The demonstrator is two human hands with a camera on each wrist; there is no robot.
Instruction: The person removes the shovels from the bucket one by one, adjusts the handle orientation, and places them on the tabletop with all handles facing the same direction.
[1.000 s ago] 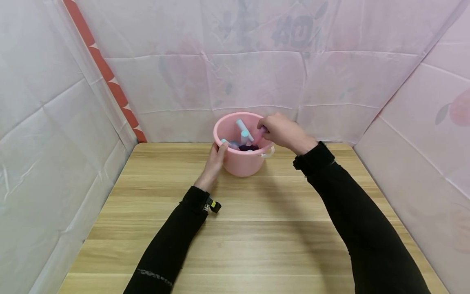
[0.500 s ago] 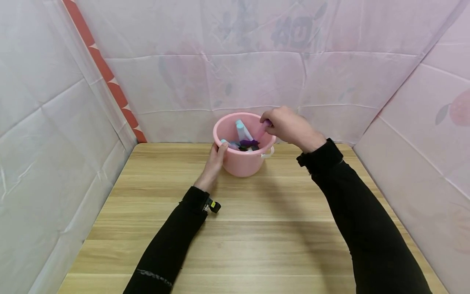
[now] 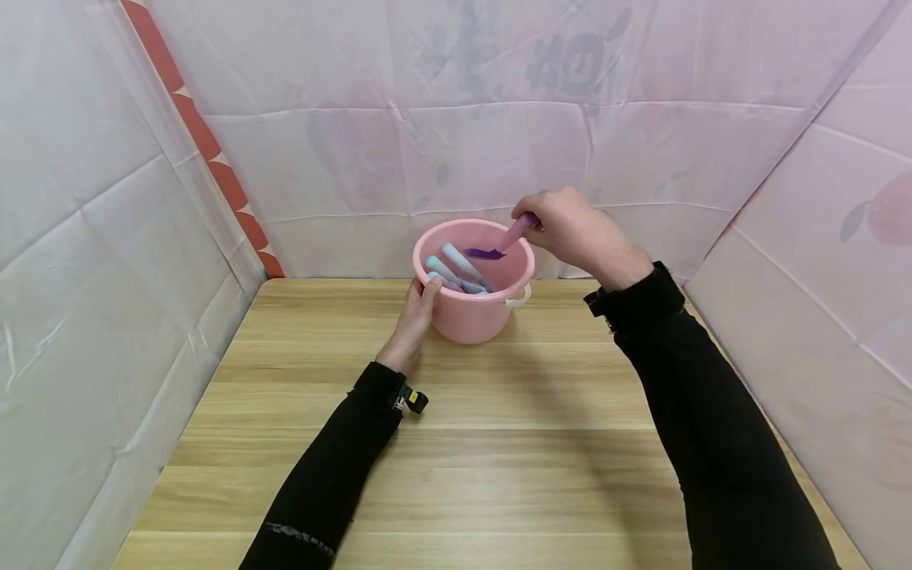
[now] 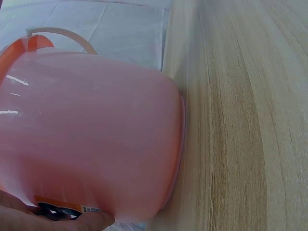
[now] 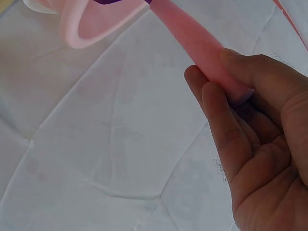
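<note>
Right hand point(image 3: 573, 229) pinched the pink-handled tool point(image 3: 514, 234) over the pink bucket point(image 3: 473, 313), at its 2 o'clock rim. Left hand point(image 3: 416, 313) gripped the 9 o'clock wall on the desk point(image 3: 499, 443). Best lifted straight up, purple end point(image 3: 484, 254) clear of the blue sticks point(image 3: 456, 269).
</note>
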